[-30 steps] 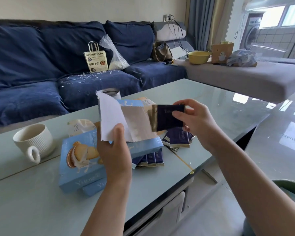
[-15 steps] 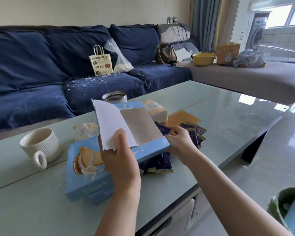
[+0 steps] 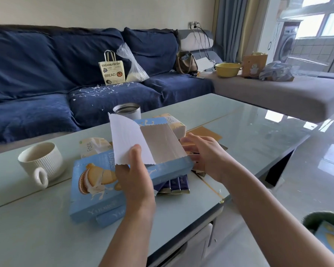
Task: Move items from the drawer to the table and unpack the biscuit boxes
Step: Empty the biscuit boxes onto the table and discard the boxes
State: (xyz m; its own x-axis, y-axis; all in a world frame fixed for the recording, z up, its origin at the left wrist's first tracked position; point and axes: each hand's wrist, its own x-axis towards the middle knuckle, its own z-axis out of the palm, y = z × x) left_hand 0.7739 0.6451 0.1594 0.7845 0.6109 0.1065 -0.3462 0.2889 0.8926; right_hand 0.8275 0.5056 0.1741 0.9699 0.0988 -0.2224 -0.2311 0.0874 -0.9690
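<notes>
Biscuit box [image 3: 168, 166] pinched by left fingers [image 3: 136, 157]; right hand [image 3: 204, 153] beside it.

Left hand [image 3: 135, 182] gripping, right hand [image 3: 204, 153] spread

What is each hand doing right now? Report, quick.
Left hand: shut on the open box.
Right hand: open, fingers spread at the box's mouth, holding nothing visible.

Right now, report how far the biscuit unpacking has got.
Done: dark blue sachets already lie on the table. In hand: the left hand holds an opened blue box, the right hand at its mouth. Left: two more blue boxes stacked beneath.
</notes>
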